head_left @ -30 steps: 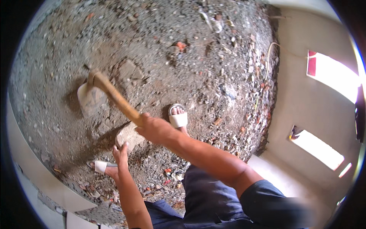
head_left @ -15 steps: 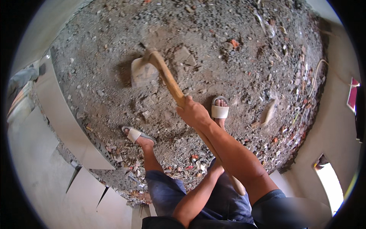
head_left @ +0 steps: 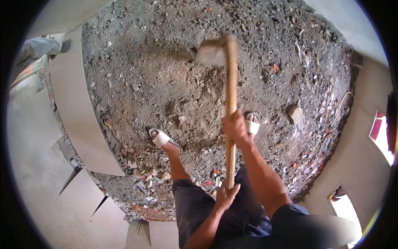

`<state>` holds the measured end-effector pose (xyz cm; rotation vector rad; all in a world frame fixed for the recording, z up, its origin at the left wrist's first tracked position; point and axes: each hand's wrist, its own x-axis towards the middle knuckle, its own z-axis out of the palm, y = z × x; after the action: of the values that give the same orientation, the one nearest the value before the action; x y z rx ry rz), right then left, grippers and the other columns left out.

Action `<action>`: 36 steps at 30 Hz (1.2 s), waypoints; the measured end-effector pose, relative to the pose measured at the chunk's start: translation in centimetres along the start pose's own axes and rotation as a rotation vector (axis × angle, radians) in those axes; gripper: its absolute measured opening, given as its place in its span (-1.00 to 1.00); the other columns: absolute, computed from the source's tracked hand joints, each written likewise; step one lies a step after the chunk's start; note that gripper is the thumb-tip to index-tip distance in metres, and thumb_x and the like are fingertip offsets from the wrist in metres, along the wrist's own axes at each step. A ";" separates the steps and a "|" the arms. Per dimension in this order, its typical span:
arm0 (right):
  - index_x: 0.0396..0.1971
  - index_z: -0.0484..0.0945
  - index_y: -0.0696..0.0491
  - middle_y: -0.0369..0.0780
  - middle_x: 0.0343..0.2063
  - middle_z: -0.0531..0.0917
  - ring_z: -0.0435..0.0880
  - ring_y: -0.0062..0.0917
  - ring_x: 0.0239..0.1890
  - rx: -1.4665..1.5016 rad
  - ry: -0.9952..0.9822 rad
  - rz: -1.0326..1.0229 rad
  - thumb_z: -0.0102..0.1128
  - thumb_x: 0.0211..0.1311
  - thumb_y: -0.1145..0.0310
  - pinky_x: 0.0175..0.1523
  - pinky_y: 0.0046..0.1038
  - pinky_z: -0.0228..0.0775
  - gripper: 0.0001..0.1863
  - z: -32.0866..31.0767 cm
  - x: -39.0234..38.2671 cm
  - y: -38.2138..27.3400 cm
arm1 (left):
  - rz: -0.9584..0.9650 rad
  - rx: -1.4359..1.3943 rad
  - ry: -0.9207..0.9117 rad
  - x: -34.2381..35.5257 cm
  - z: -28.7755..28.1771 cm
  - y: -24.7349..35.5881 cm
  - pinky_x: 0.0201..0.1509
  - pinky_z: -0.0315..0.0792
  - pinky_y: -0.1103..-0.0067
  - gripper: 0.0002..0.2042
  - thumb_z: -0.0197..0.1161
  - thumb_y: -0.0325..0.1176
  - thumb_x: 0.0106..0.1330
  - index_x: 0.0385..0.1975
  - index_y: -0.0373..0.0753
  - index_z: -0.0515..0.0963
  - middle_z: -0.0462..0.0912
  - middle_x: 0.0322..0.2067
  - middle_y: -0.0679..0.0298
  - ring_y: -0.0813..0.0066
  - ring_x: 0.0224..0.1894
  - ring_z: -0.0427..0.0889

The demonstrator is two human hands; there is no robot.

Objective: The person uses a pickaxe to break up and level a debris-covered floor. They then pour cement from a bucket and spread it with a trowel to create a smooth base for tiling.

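Note:
A hoe point(head_left: 231, 91) with a long wooden handle is in both my hands. My right hand point(head_left: 236, 129) wraps round the middle of the handle. Lower down, close to my thighs, my left hand point(head_left: 226, 196) grips the handle's end. The broad metal blade point(head_left: 211, 55), slightly blurred, is at the far end, turned to the left over the rubble ground point(head_left: 166, 87). Whether the blade touches the soil I cannot tell.
My sandalled feet point(head_left: 165, 140) stand apart on the loose gravel. A large pale panel point(head_left: 72, 103) lies along the left edge. A stone chunk point(head_left: 296, 115) and a thin cable point(head_left: 343, 101) are on the right, near the wall point(head_left: 352, 137). Another person's leg point(head_left: 39, 47) shows at far left.
The hoe's blade has swung right and farther from me, and its handle is now nearly straight ahead. My left hand has come out from behind my right forearm.

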<state>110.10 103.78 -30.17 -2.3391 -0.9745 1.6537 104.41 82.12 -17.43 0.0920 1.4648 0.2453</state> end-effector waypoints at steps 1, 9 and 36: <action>-0.30 0.23 0.17 -0.20 -0.64 0.45 0.43 -0.54 -0.72 0.060 0.037 0.013 0.03 0.25 0.33 -0.81 -0.53 0.32 -0.75 -1.2 0.9 -1.5 | 0.046 0.099 0.016 1.1 -0.8 1.1 -0.54 0.40 0.48 -0.58 0.30 -0.06 0.17 -0.27 -0.34 0.43 0.53 -0.64 0.22 0.40 -0.60 0.57; -0.24 0.27 0.24 -0.11 -0.55 0.51 0.58 -0.39 -0.59 -0.579 0.153 -0.362 0.15 0.07 0.33 -0.51 -0.39 0.48 -0.63 0.2 2.2 4.3 | 0.301 0.369 0.127 -1.6 -3.4 -2.5 -0.45 0.45 0.33 -0.57 0.33 -0.06 0.12 -0.35 -0.36 0.43 0.57 -0.55 0.00 0.00 -0.48 0.61; -0.29 0.28 0.17 -0.13 -0.62 0.53 0.58 -0.42 -0.66 -0.148 -0.020 0.049 0.22 0.05 0.28 -0.65 -0.38 0.37 -0.63 12.2 -10.2 5.8 | 0.177 0.168 0.243 -11.6 -9.7 -11.0 -0.41 0.47 0.19 -0.57 0.28 0.01 0.15 -0.29 -0.27 0.43 0.60 -0.53 -0.07 -0.10 -0.41 0.61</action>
<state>99.91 90.27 -29.33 -2.4630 -1.0876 1.6799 95.03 68.02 -9.49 0.3393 1.7198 0.2843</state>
